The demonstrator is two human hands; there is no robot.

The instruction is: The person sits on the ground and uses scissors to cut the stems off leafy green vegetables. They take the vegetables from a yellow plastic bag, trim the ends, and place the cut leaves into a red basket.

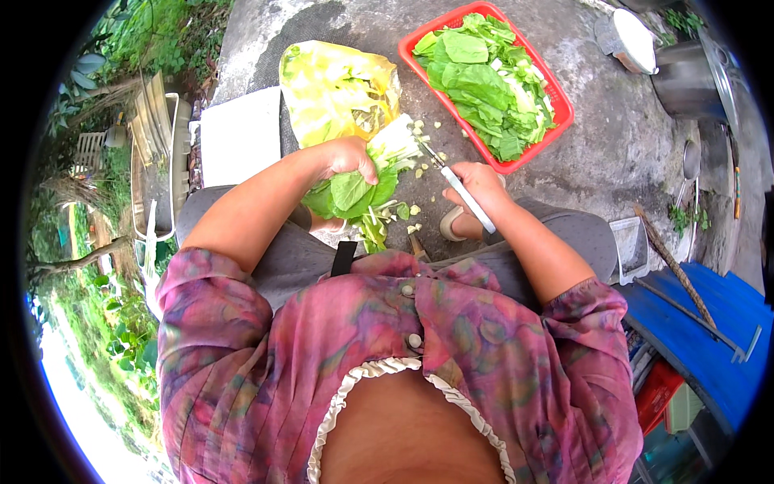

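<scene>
My left hand (352,156) is closed round a bunch of leafy greens (351,192), its pale stem ends pointing away and to the right and its leaves hanging over my lap. In my right hand (482,187) is a knife (468,198) with a long pale handle; its narrow, dark-looking front end lies close to the cut stem ends. Small cut stem pieces (419,171) are scattered on the ground below. Just beyond my left hand lies a yellow plastic bag (339,89) with more greens showing in it.
A red plastic basket (566,113) heaped with loose leaves stands ahead on the right. A white board-like surface (240,133) lies to the left of the bag. Far right are a metal pot (685,81) and a white bucket (633,40); a blue sheet (705,331) is nearer.
</scene>
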